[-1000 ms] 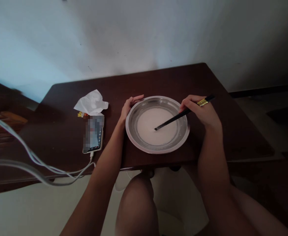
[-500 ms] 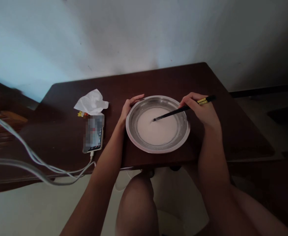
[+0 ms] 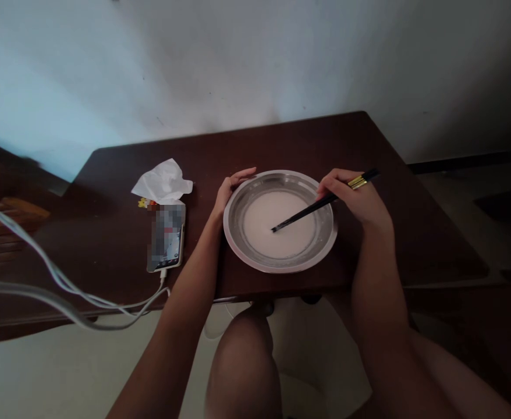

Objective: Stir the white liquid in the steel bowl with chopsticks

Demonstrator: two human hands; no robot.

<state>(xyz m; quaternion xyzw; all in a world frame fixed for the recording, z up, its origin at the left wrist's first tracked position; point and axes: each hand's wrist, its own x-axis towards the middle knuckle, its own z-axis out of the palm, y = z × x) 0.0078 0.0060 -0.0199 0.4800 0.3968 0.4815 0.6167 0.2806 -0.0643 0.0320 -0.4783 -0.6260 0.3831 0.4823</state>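
Note:
A round metal bowl [image 3: 238,244] holding a white liquid [image 3: 264,233] sits on the dark wooden table [image 3: 281,145] in front of me. My left hand [image 3: 229,189] grips the bowl's left rim, fingers curled over the edge. My right hand [image 3: 360,198] is closed on a pair of black chopsticks [image 3: 308,210] with gold bands near the top. Their tips dip into the liquid near the bowl's middle.
A phone [image 3: 167,238] lies left of the bowl, plugged into a white cable [image 3: 85,299] that trails off the table's front edge to the left. A crumpled white tissue [image 3: 163,181] lies behind the phone. A pale wall stands behind the table. My knees show below.
The chopstick tips swung from the bowl's middle toward the far side and back down again. My left hand stayed on the rim.

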